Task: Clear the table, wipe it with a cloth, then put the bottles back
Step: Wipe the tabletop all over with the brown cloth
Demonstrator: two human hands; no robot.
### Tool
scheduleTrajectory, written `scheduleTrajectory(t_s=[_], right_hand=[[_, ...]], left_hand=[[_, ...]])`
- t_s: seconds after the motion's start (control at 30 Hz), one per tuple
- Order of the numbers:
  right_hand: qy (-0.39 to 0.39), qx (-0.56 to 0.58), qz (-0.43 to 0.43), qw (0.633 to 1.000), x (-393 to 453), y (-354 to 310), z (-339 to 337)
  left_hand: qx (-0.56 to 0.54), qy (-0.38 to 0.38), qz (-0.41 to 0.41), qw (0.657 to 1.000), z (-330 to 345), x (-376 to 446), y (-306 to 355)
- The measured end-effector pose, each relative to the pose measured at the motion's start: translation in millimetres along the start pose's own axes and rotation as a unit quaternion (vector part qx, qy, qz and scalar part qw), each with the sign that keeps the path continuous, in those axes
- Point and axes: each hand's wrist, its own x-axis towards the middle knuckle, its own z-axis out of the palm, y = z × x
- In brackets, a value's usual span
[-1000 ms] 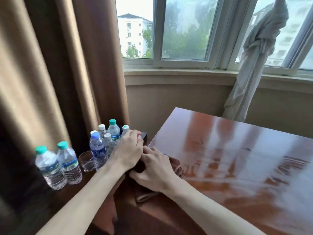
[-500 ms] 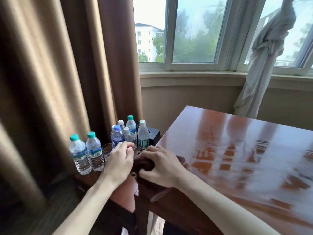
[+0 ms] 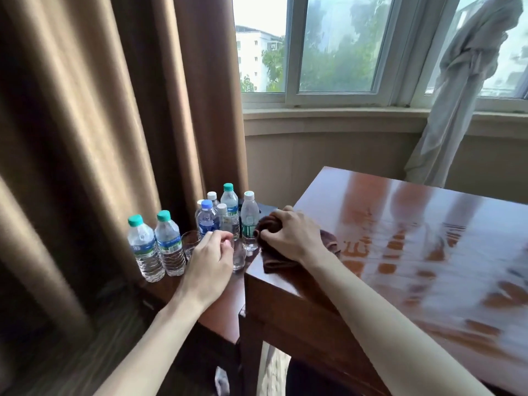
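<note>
A dark brown cloth (image 3: 329, 240) lies bunched on the near left corner of the glossy wooden table (image 3: 414, 238). My right hand (image 3: 291, 234) grips it, fingers curled round the folds. My left hand (image 3: 210, 260) hovers over the lower side table (image 3: 228, 298), fingers loosely curled and holding nothing, just beside a clear glass (image 3: 239, 258). Two green-capped water bottles (image 3: 157, 248) stand at the side table's left. Behind my left hand is a cluster of several bottles (image 3: 228, 212), with a white-capped one (image 3: 250, 220) nearest the cloth.
A second glass (image 3: 189, 243) stands between the bottle pair and my left hand. Brown curtains (image 3: 114, 124) hang close behind the side table. A knotted pale curtain (image 3: 463, 90) hangs by the window at the table's far edge. A dark box (image 3: 265, 210) sits behind the bottles.
My left hand has come off the cloth and moved left over the side table by the glass. My right hand has bunched the cloth tighter at the table's corner. The view has shifted left.
</note>
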Motion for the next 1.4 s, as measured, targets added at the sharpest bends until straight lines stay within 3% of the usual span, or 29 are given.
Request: scheduleTrajectory(t_s=[0.1,0.17,0.23,0.33,0.4,0.5,0.67,0.73,0.8,0.87,1.13,1.4], right_hand=[[0.01,-0.004,-0.064,0.998,-44,-24,10],[-0.034,0.058,-0.096,0.993,-76,-16,-1],[-0.029,0.055,-0.06,0.996,-64,9,-14],[0.024,-0.015,0.068,0.997,-34,41,-19],[0.042,-0.039,0.013,0.998,-56,30,-15],[0.0,0.023,-0.077,0.997,-97,24,-19],[0.04,-0.024,0.098,0.994,-20,58,-19],[0.034,-0.051,0.049,0.997,-16,50,-7],[-0.016,-0.002,-0.024,1.0,-18,55,-6],[-0.052,0.037,-0.038,0.997,0,76,-16],[0.006,-0.002,0.076,0.997,152,182,0],[0.039,-0.045,0.144,0.988,289,295,21]], left_hand=[[0.009,0.003,0.011,1.0,4,-2,4],[0.002,-0.013,0.019,1.0,13,0,9],[-0.007,-0.035,0.02,0.999,23,0,14],[-0.003,-0.068,0.019,0.997,39,-3,20],[-0.011,-0.075,0.021,0.997,48,-3,21],[-0.03,-0.089,0.01,0.996,59,0,23],[0.017,-0.141,0.003,0.99,55,12,29],[0.03,-0.142,0.003,0.989,55,29,36],[0.037,-0.138,0.005,0.99,62,53,48],[0.047,-0.144,0.009,0.988,74,79,62],[0.107,-0.172,0.062,0.977,165,182,84],[0.104,-0.234,0.032,0.966,228,224,71]])
